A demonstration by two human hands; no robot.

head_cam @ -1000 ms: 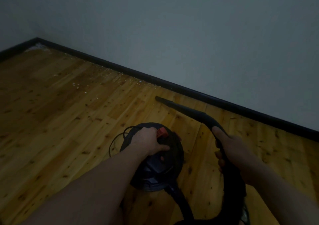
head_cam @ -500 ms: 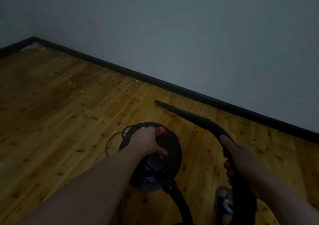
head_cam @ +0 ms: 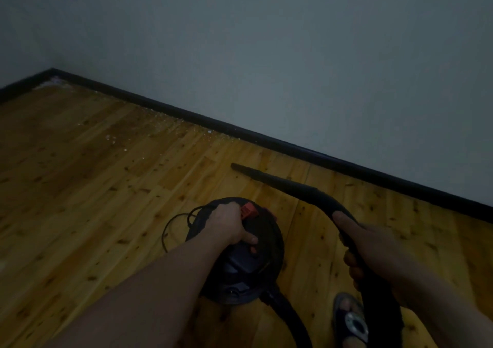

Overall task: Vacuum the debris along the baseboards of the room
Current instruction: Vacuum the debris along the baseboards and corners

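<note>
The left hand [head_cam: 229,225] grips the top handle of the round black canister vacuum [head_cam: 240,265], which stands on the knotty yellow wooden plank floor [head_cam: 80,201]; the thumb lies just beside a red switch [head_cam: 248,211] on the lid. The right hand [head_cam: 373,249] is curled round the black curved suction wand [head_cam: 301,190], whose tapered tip points left, close above the floor and short of the black baseboard [head_cam: 266,139]. Pale scattered debris [head_cam: 160,126] lies along the baseboard further left, well apart from the wand tip, with more in the room corner. A thin black cord [head_cam: 170,225] loops on the floor beside the canister. A black hose [head_cam: 288,313] leaves the canister's near side. A sandalled foot [head_cam: 349,321] shows at the lower edge. The grey wall [head_cam: 293,54] rises above the baseboard.
</note>
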